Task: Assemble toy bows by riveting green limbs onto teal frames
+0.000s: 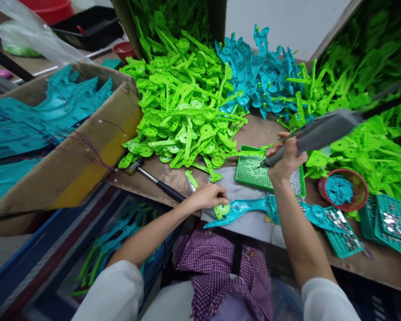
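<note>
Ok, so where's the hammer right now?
In the head view, the hammer lies left of centre on the table, between the cardboard box and the left hand.

And there's a hammer [158,180] lying left of the grip of the left hand [212,196], head angled away from it, black handle running back towards it. Far beyond the grip, up to the left, a black tray [92,31] with something red inside! A small red bowl [123,50] sits just beside it, a big red basin [50,10] behind, and here's a crumpled sheet, probably clear plastic [36,33], though it's blurred.
</note>
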A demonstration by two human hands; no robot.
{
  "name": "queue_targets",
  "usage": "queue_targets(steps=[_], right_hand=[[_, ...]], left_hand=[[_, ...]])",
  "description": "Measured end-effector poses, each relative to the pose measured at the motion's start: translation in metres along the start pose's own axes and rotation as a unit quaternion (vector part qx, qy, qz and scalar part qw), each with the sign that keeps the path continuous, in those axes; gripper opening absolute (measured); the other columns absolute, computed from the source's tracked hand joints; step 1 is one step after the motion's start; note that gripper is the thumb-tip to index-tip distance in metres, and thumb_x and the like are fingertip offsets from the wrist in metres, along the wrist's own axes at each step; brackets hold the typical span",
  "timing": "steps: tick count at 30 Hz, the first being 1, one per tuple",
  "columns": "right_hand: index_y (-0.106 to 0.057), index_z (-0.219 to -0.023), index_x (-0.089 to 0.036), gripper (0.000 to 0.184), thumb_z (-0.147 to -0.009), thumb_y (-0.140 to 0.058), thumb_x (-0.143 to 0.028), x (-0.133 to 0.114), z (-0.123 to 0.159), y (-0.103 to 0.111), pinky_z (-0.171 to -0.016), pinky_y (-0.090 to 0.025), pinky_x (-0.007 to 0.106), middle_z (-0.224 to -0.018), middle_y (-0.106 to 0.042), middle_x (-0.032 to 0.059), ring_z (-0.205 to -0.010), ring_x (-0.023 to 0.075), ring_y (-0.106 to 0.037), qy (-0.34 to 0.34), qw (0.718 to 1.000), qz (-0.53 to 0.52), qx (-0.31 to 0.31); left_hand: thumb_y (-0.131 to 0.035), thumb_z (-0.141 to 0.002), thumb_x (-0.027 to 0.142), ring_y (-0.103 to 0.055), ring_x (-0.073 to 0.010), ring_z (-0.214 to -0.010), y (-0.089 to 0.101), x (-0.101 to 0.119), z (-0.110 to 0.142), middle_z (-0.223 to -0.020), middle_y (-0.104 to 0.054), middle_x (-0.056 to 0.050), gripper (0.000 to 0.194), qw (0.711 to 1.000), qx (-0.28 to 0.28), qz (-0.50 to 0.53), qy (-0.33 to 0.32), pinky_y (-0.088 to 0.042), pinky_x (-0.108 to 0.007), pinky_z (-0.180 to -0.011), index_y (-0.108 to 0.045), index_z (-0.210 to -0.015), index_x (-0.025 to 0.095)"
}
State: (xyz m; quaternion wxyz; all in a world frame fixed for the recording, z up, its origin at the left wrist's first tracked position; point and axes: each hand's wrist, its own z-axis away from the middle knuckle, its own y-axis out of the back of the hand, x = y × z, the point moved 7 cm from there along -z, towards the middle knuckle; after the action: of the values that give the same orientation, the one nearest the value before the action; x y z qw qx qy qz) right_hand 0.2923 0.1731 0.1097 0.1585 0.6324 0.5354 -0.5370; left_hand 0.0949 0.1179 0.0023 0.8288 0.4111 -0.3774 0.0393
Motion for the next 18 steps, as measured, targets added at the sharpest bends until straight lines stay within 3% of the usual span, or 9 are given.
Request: queue_targets(steps=[3,5,8,13,18], right_hand=[[-0.064,-0.084,-0.019,0.032,-0.077,-0.065,-0.051,-0.026,0.059,-0.011,-0.035,-0.034,0.022,-0.046,-0.048,-0.0068,-0.037,0.0089,-0.044,-0.026,0.993,-0.075,-0.083],[-0.063,-0.088,-0.021,0.034,-0.075,-0.067,-0.052,-0.024,0.103,-0.023,-0.038,-0.038,0.023,-0.050,-0.051,-0.0059,-0.041,0.0104,-0.048,-0.087,0.978,-0.080,-0.174],[-0.061,-0.090,-0.023,0.036,-0.074,-0.067,-0.055,-0.010,0.147,-0.030,-0.043,-0.043,0.026,-0.052,-0.050,-0.0060,-0.043,0.0109,-0.048,-0.137,0.963,-0.071,-0.220],[-0.061,-0.082,-0.021,0.045,-0.069,-0.065,-0.064,0.006,0.163,-0.042,-0.042,-0.044,0.027,-0.049,-0.048,-0.0052,-0.041,0.0117,-0.047,-0.156,0.957,-0.001,-0.243],[-0.061,-0.077,-0.019,0.042,-0.065,-0.070,-0.058,0.010,0.165,-0.043,-0.043,-0.045,0.027,-0.050,-0.050,-0.0044,-0.043,0.0117,-0.049,-0.158,0.961,0.033,-0.225]], left_hand=[[-0.064,-0.082,0.039,-0.064,-0.0167,-0.081,-0.002,0.003,0.002,-0.088,-0.073,0.001,0.018,0.999,0.007,-0.005,-0.034,-0.038,-0.023,-0.064,-0.072,-0.089,0.024],[-0.062,-0.083,0.038,-0.064,-0.0173,-0.085,-0.003,0.004,0.004,-0.090,-0.072,0.001,0.018,0.998,0.013,-0.007,-0.054,-0.040,-0.023,-0.067,-0.071,-0.089,0.024],[-0.059,-0.083,0.037,-0.064,-0.0193,-0.087,-0.003,0.003,0.008,-0.090,-0.072,0.000,0.020,0.997,0.036,-0.022,-0.058,-0.041,-0.023,-0.067,-0.071,-0.091,0.023],[-0.055,-0.083,0.035,-0.064,-0.0224,-0.092,-0.001,0.005,0.016,-0.095,-0.071,-0.001,0.024,0.996,0.050,-0.048,-0.050,-0.046,-0.025,-0.072,-0.070,-0.096,0.023],[-0.055,-0.083,0.034,-0.062,-0.0258,-0.102,0.000,0.008,0.021,-0.106,-0.070,-0.002,0.031,0.996,0.050,-0.069,-0.036,-0.047,-0.028,-0.078,-0.066,-0.111,0.025]])
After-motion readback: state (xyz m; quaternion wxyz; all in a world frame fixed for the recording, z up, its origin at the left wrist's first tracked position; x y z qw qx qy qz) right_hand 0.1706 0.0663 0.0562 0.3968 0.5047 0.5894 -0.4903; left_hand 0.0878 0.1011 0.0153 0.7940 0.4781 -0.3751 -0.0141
